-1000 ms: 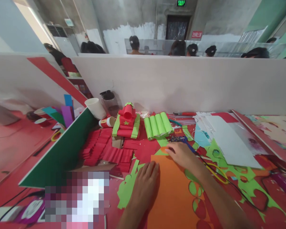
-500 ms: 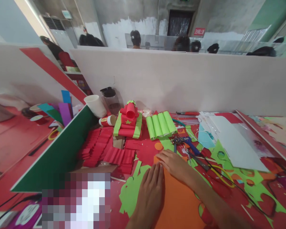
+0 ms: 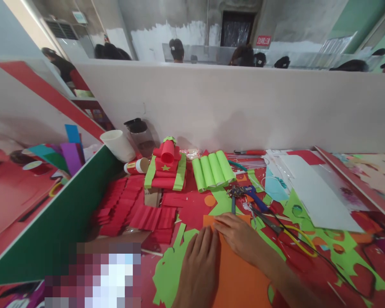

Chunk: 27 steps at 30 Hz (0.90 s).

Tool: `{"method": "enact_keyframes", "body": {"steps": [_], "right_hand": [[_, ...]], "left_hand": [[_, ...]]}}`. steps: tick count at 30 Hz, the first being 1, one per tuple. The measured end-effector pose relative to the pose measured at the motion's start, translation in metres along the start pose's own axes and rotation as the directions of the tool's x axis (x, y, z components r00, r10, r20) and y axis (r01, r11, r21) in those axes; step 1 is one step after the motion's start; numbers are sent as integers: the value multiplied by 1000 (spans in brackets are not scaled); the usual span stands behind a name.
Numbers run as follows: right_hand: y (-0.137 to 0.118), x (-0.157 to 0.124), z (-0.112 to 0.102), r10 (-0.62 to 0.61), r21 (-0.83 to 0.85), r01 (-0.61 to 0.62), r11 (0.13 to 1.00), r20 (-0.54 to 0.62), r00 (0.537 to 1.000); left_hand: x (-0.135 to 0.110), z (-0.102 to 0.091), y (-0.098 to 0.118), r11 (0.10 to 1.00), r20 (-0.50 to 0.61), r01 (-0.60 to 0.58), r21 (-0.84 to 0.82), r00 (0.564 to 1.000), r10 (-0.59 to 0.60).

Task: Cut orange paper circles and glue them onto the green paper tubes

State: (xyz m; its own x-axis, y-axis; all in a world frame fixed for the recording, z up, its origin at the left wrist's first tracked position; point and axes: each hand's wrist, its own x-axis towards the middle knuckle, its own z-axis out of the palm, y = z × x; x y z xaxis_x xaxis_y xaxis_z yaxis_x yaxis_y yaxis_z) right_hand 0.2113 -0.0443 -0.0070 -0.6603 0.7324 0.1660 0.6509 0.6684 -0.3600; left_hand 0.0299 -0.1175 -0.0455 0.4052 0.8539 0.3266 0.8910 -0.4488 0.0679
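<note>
An orange sheet of paper [image 3: 240, 282] lies in front of me on the red table. My left hand [image 3: 199, 261] rests flat along its left edge, fingers stretched out close together. On the upper part of the sheet lies my right hand [image 3: 239, 235], its fingers extended to the left and nearly touching my left fingertips. Neither hand visibly grips anything. Cut green paper [image 3: 168, 269] sits partly beneath my left hand. Just beyond my right hand is a blue-handled hole punch [image 3: 252, 196]. Scissors with yellow handles [image 3: 295, 237] lie to its right.
A red and green paper tank [image 3: 167, 167] stands at the back beside green paper rolls [image 3: 213, 171]. Folded red strips [image 3: 150, 218] lie at left. A green board [image 3: 60, 214] and a white partition [image 3: 211, 107] border the table. White sheets [image 3: 317, 192] and green scraps lie right.
The camera view has shifted slightly. My right hand has slid a little toward me on the orange paper, showing more of its far edge. My left hand stays on the left edge.
</note>
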Motion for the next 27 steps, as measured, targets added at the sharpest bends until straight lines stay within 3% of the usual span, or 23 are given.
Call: {"method": "enact_keyframes", "body": {"steps": [5, 11, 15, 20, 27], "right_hand": [[20, -3, -8, 154, -92, -163, 982, -97, 983], [32, -12, -13, 161, -185, -165, 969, -41, 986], [32, -11, -17, 212, -180, -216, 960, -40, 976], [33, -12, -18, 294, -224, -311, 924, -105, 950], [42, -20, -15, 382, -229, -410, 883, -160, 910]], "left_hand": [[7, -11, -1, 997, 62, 27, -76, 998, -22], [30, -28, -7, 987, 193, 110, -119, 978, -85], [49, -23, -15, 969, 256, 203, -143, 953, -162], [61, -11, -23, 962, 196, 235, -139, 959, -206], [63, -18, -28, 945, 284, 274, -177, 934, -217]]}}
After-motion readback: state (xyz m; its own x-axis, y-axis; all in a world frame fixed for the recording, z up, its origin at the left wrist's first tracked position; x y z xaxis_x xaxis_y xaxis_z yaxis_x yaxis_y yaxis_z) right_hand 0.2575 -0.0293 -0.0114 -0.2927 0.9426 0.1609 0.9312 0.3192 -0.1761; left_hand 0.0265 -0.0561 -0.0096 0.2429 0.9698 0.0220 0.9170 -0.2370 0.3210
